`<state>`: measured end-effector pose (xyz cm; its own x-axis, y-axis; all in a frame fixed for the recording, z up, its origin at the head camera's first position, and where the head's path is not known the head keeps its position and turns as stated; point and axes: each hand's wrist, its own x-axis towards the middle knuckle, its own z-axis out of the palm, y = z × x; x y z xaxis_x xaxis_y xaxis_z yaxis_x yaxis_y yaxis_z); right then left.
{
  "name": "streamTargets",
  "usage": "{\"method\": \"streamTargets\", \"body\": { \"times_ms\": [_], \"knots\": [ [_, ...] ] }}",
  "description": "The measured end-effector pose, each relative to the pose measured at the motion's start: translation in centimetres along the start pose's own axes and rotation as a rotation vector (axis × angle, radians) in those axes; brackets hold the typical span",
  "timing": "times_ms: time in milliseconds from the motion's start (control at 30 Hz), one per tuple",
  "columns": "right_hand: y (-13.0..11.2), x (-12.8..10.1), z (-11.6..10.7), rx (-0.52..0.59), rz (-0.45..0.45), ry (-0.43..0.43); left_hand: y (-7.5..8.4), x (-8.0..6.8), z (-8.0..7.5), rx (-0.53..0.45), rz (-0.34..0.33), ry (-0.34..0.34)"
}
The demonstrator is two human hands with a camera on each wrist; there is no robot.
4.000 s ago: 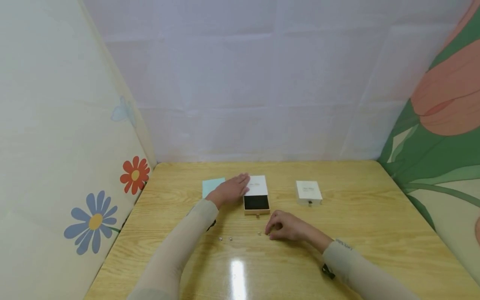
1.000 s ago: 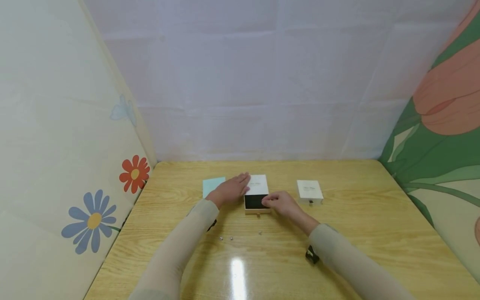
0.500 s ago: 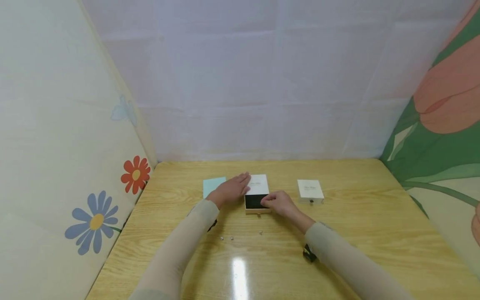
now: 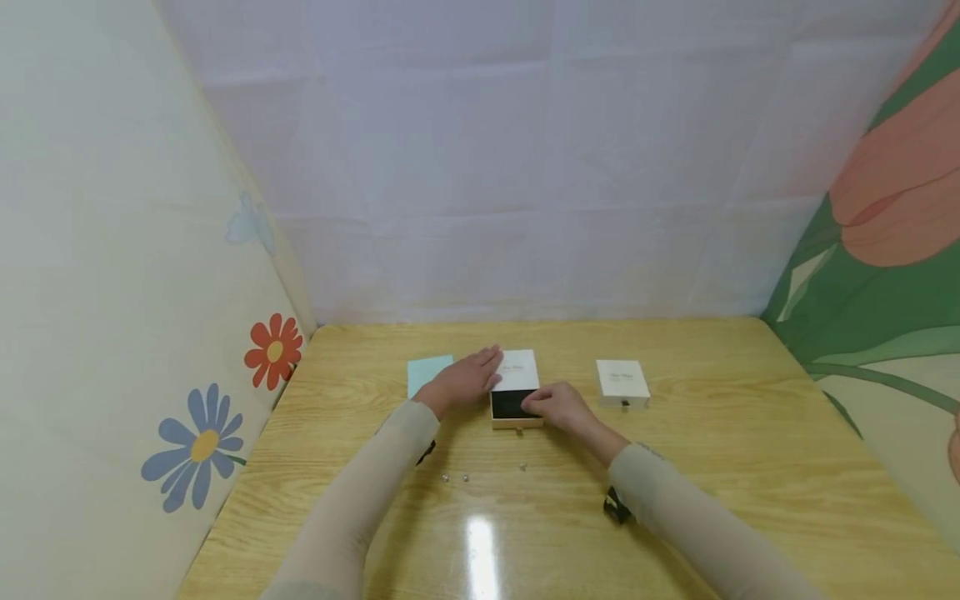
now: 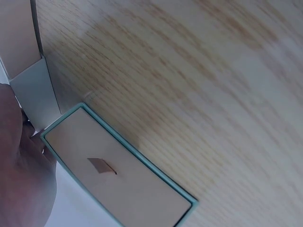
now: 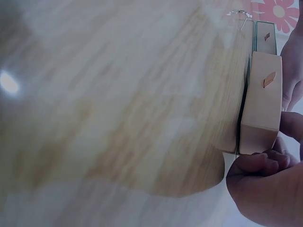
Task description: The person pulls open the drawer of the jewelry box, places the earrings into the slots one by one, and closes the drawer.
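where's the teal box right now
In the head view the teal box lies on the wooden table, left of centre, just beyond the left hand.

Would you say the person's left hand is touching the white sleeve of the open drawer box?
Touching. In the head view the left hand lies flat with its fingers on the left edge of the white sleeve, with no gap visible between them.
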<state>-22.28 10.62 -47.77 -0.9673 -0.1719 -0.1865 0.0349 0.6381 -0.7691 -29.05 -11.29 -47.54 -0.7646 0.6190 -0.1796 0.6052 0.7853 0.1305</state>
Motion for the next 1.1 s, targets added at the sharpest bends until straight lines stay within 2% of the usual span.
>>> {"method": "streamTargets", "body": {
  "times_ms": [233,500,900,1100],
  "knots": [
    [0.18,0.29,0.33,-0.032,-0.007,0.038,-0.03,0.14,-0.02,0.014,-0.004,-0.008],
    [-0.02,0.16,0.60,-0.140,-0.054,0.094,-0.13,0.30,0.24,0.006,0.000,0.001],
    [-0.24,-0.25,0.19,-0.323,-0.135,0.087,0.06,0.23,0.15,0.007,-0.001,0.010],
    [-0.29,-0.30,0.04,-0.389,-0.141,0.096,-0.03,0.29,0.26,0.002,0.001,0.009]
  ]
}}
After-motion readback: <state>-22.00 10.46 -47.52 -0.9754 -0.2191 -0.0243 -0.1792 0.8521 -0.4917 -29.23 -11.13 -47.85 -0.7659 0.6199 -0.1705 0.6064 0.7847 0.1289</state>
